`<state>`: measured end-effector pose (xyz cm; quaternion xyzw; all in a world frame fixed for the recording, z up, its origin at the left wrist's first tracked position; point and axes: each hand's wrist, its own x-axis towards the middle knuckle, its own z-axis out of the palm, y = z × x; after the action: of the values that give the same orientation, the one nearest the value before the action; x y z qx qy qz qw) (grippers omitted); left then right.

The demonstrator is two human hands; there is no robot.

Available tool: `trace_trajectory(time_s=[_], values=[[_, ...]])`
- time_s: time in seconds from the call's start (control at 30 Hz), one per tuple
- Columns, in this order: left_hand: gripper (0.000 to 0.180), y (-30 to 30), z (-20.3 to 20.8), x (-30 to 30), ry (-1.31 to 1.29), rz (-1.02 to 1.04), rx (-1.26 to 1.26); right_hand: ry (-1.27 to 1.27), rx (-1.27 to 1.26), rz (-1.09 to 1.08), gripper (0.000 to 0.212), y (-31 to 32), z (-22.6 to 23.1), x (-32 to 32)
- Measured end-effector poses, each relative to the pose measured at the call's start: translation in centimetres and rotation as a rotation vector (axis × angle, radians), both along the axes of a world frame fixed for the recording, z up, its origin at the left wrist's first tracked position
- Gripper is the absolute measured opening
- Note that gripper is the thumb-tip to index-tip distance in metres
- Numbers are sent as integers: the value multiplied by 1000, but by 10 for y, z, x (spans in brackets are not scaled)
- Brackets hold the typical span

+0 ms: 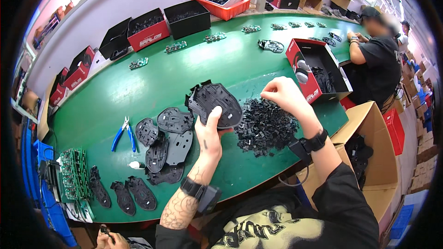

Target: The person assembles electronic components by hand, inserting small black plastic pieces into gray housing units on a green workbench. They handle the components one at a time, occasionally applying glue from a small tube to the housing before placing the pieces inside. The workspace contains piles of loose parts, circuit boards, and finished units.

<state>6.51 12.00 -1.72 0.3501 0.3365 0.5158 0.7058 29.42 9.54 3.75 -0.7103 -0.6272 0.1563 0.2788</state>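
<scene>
My left hand [210, 134] grips a black plastic mouse shell [217, 101], thumb across its ribbed inner side, tilted up above the green table. To its right, my right hand [287, 94] hovers at the far edge of a heap of small black plastic parts [263, 129]. Its fingers are pinched together; whatever lies between them is too small or hidden to make out. Left of my left hand, several similar shells [168, 121] overlap in a loose pile. Three dark shells [140, 192] lie nearer the table's front left edge.
Blue-handled cutters [124, 134] and a small white bottle [136, 165] lie at left, beside stacked green circuit boards [74, 174]. More boards [215, 37] line the far side. A red-and-black box [318, 71] and cardboard carton [369, 157] stand right. A co-worker [376, 55] sits beyond; another person's hands [110, 239] show lower left.
</scene>
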Motion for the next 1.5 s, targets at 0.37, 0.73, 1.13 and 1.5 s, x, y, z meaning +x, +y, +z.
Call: trace_trajectory(time_s=[0.37, 0.73, 1.13, 1.5], values=[[35, 14, -11, -1, 46, -6, 33, -94, -62, 96, 20, 25, -23, -4], [40, 16, -14, 0, 11, -15, 11, -394, -32, 536, 10, 55, -29, -11], [45, 15, -10, -3, 7, 12, 17, 609, -2, 309, 13, 38, 2, -42], [47, 14, -7, -3, 33, 24, 38, 492, 168, 169, 14, 26, 3, -71]])
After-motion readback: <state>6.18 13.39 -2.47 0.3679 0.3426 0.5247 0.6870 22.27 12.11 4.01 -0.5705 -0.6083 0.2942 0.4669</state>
